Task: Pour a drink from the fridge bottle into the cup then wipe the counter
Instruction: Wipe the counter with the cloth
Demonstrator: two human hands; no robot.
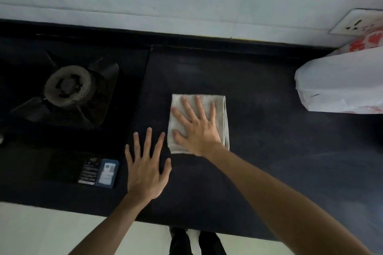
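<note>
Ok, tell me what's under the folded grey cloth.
The folded grey cloth lies flat on the dark counter, with the right hand spread on top. Anything beneath it, such as a spill, is covered and cannot be seen.

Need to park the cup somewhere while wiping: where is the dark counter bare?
Bare dark counter lies between the folded grey cloth under the right hand and the white plastic bag; also behind the cloth, toward the wall. The left side is crowded: the left hand lies flat beside the black gas hob.
</note>
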